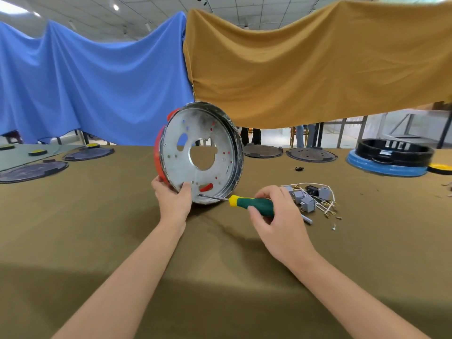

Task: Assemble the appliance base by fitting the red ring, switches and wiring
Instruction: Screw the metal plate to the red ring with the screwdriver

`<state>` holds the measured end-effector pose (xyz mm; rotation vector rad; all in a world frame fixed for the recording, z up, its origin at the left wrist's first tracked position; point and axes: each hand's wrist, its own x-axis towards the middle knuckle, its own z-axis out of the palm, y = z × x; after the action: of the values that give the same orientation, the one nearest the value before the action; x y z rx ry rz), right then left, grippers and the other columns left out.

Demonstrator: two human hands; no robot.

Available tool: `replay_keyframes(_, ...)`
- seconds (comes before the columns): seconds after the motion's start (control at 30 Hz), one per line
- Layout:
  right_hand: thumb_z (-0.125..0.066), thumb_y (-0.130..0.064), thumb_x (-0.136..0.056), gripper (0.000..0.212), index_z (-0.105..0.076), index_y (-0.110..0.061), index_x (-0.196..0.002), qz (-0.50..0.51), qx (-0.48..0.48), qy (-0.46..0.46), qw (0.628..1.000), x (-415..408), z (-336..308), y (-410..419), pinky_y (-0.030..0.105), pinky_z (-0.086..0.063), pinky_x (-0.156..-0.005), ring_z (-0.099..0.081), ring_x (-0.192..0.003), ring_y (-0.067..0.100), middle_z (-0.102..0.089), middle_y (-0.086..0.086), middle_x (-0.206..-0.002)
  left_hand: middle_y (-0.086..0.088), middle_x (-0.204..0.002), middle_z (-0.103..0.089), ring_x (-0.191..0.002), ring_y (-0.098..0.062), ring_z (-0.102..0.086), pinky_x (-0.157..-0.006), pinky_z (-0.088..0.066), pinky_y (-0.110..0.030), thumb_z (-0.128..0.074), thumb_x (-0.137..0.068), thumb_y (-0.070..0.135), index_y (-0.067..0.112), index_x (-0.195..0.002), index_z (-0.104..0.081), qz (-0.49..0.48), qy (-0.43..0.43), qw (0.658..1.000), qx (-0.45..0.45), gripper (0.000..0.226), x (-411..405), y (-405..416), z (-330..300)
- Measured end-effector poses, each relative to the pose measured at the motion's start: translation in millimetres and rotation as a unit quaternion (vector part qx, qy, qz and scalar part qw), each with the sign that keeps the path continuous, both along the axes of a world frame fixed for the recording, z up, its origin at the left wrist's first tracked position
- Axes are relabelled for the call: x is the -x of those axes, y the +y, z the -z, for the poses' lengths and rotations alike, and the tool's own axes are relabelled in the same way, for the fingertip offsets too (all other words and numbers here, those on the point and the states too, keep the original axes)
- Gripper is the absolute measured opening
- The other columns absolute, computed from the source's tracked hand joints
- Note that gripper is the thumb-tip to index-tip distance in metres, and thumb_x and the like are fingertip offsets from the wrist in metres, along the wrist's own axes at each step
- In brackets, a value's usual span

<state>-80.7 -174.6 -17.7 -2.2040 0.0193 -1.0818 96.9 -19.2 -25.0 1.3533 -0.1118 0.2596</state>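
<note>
Tabletop (220, 277) is used to prop the metal base (199, 152) on edge, steadied by the left hand (174, 200) clamped on its lower rim, red ring (158, 155) just above that grip. Screwdriver (252, 205), clasped in the right hand (276, 216), is aimed at a hole beside the left grip. Switches and wiring (310, 198) are kept just behind the right grip, likely for easy reach.

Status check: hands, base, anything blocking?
Left hand grips metal base on edge, red ring fitted. Right hand holds screwdriver, tip inside rim. Switches and wiring loose alongside; nothing blocking.
</note>
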Motion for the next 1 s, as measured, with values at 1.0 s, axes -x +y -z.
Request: replay_keyframes(1.0, -0.064, -0.022, -0.089, 0.018, -0.051, -0.025, -0.101, 0.021, -0.084, 0.099, 0.991, -5.9, -0.4, -7.5, 0.011, -0.039, -0.064, -0.05, -0.086, -0.001, -0.05, -0.008, -0.098, -0.013, -0.136, -0.049, -0.119, -0.024, -0.059, -0.106, -0.048, -0.047, -0.064, -0.09, 0.006, 0.021, -0.129, -0.029, -0.002, -0.041, 0.999, -0.032, 0.054, 6.5, -0.2, -2.7)
